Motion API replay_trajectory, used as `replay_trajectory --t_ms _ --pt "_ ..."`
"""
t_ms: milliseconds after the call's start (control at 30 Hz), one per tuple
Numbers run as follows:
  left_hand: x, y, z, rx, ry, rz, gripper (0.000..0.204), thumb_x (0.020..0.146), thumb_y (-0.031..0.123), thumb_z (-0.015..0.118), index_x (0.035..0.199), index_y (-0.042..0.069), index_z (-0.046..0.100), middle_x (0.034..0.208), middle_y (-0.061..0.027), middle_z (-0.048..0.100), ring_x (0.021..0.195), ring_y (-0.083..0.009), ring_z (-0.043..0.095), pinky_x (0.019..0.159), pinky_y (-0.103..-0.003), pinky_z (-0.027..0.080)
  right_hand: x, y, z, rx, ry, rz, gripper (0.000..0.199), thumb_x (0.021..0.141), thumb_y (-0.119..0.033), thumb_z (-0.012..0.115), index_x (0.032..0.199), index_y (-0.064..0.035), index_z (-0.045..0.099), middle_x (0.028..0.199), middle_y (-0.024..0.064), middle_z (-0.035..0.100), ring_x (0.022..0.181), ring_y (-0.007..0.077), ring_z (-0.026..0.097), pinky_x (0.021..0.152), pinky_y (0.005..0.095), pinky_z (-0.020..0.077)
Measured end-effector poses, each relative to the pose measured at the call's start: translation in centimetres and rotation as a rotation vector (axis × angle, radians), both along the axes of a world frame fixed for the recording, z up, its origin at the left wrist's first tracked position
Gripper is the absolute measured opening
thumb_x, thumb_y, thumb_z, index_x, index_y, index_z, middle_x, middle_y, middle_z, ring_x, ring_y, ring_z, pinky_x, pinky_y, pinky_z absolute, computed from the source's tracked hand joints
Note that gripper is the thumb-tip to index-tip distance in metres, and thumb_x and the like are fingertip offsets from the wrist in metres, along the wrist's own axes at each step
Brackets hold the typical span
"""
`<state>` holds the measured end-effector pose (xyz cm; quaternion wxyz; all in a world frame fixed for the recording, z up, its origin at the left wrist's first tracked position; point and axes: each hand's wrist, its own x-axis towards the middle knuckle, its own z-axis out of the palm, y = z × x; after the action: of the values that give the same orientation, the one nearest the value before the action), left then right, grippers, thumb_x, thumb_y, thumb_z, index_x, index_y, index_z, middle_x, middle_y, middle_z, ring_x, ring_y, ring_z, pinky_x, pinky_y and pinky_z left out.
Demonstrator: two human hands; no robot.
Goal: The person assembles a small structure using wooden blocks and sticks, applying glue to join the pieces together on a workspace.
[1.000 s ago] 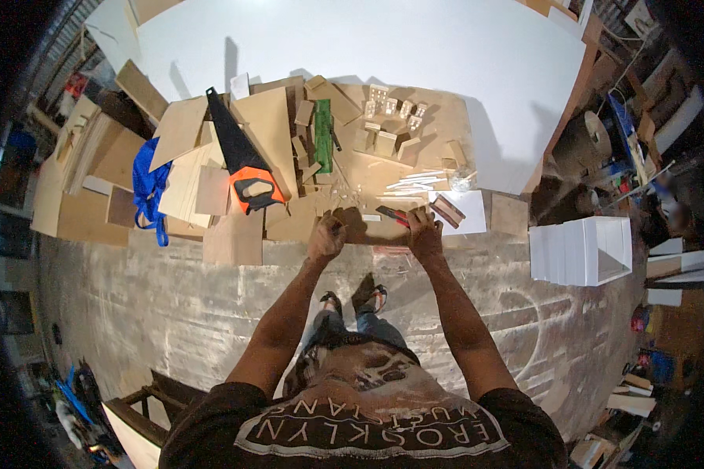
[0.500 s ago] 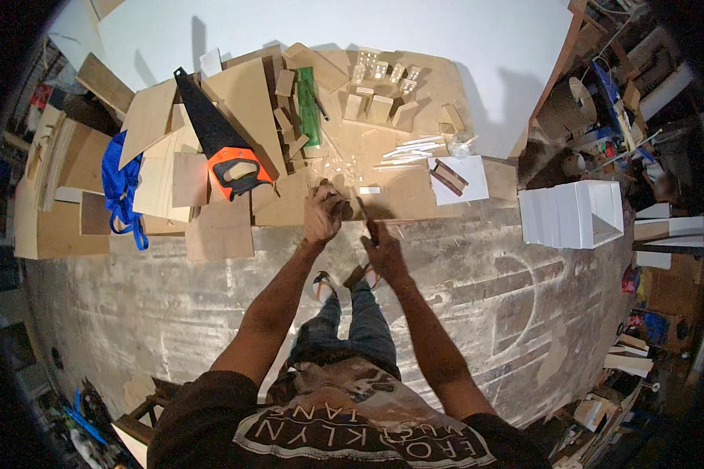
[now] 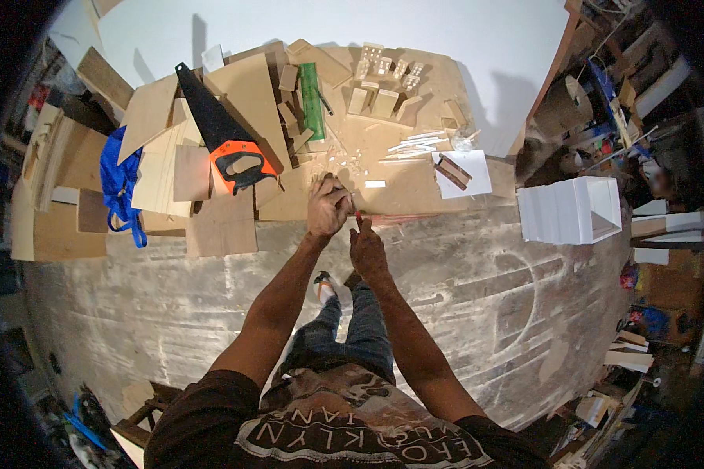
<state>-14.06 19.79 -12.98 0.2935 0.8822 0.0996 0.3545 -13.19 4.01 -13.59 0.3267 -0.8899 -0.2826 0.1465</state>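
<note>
Both hands meet low over the near edge of the cardboard sheets spread on the floor. The left hand [image 3: 328,205] is curled tight, fingers closed around something too small to make out. The right hand [image 3: 366,248] sits just beside it, pinching a thin red-tipped stick [image 3: 358,219] between thumb and fingers; its long axis runs nearly straight away from the person, tip pointing up toward the left hand. Off to the left lies a hand saw [image 3: 220,134] with an orange and black handle, blade angled up-left. A green strip [image 3: 313,109] lies lengthwise beyond, and a white box [image 3: 569,209] stands well apart at right.
</note>
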Motion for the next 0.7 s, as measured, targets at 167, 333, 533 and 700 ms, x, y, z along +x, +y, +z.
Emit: replay_trajectory --t_ms 167,333,533,700 --pt "0.0 0.2 -0.5 0.033 0.013 0.037 0.011 0.073 0.010 0.071 0.084 0.007 0.071 0.096 -0.0055 0.060 0.097 -0.0303 0.056 0.092 -0.047 0.042 -0.3 0.4 -0.2 -0.073 -0.135 0.019 0.034 0.101 -0.025 0.048 0.117 0.0040 0.044 0.079 0.0222 0.062 0.069 0.0385 0.065 0.056 0.0455 0.0535" --pt "0.0 0.3 -0.2 0.031 0.029 0.034 0.011 0.073 0.009 0.071 0.083 0.007 0.071 0.095 -0.0050 0.060 0.096 -0.0297 0.056 0.090 -0.045 0.044 -0.7 1.2 1.4 -0.199 0.028 -0.029 0.028 0.099 -0.020 0.050 0.112 0.0025 0.040 0.084 0.0296 0.065 0.078 0.0465 0.066 0.067 0.0542 0.0534" --pt "-0.2 0.6 -0.6 -0.066 0.066 0.009 0.012 0.071 0.010 0.072 0.083 0.007 0.070 0.095 -0.0055 0.062 0.098 -0.0319 0.058 0.098 -0.050 0.040 -0.9 1.9 2.5 -0.258 0.075 -0.022 0.027 0.099 -0.019 0.046 0.113 0.0025 0.039 0.084 0.0310 0.066 0.079 0.0477 0.067 0.069 0.0549 0.0542" --pt "0.0 0.7 -0.2 -0.015 0.063 -0.015 0.012 0.072 0.010 0.071 0.083 0.008 0.071 0.094 -0.0045 0.061 0.092 -0.0299 0.057 0.078 -0.042 0.046 -0.2 2.4 2.9 -0.320 0.122 -0.044 0.028 0.098 -0.017 0.045 0.116 0.0018 0.037 0.084 0.0323 0.065 0.081 0.0484 0.067 0.072 0.0555 0.0545"
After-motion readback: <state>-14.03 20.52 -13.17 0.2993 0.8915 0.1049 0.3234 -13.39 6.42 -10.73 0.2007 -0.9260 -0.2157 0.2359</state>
